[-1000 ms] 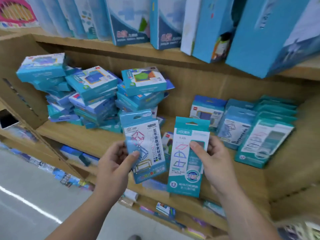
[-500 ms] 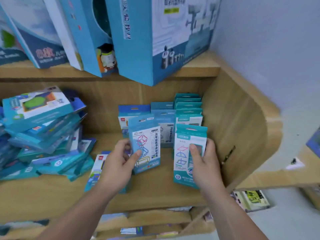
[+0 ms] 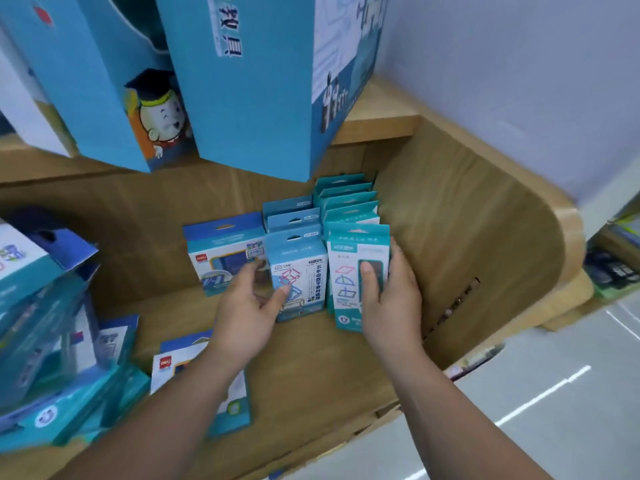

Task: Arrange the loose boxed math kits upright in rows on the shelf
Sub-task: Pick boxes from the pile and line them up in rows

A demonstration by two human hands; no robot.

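Observation:
My left hand [image 3: 251,306] grips a blue boxed kit [image 3: 304,271] printed with red and blue cube outlines, standing upright at the front of the middle row [image 3: 291,216]. My right hand [image 3: 388,296] grips a teal boxed kit [image 3: 346,271] with shape drawings, upright at the front of the right row [image 3: 346,195] beside the shelf's side wall. A wider blue-and-white kit [image 3: 221,251] stands upright to the left of both rows. The wooden shelf board [image 3: 311,368] carries them all.
A jumbled heap of loose kits [image 3: 52,341] fills the shelf's left part, and one kit [image 3: 183,362] lies flat under my left forearm. Large blue boxes [image 3: 249,81] overhang from the shelf above. The curved side wall [image 3: 467,258] closes the right end.
Both hands have carried their kits forward and down onto the shelf, setting them at the fronts of the two rows. The view has moved closer and to the right.

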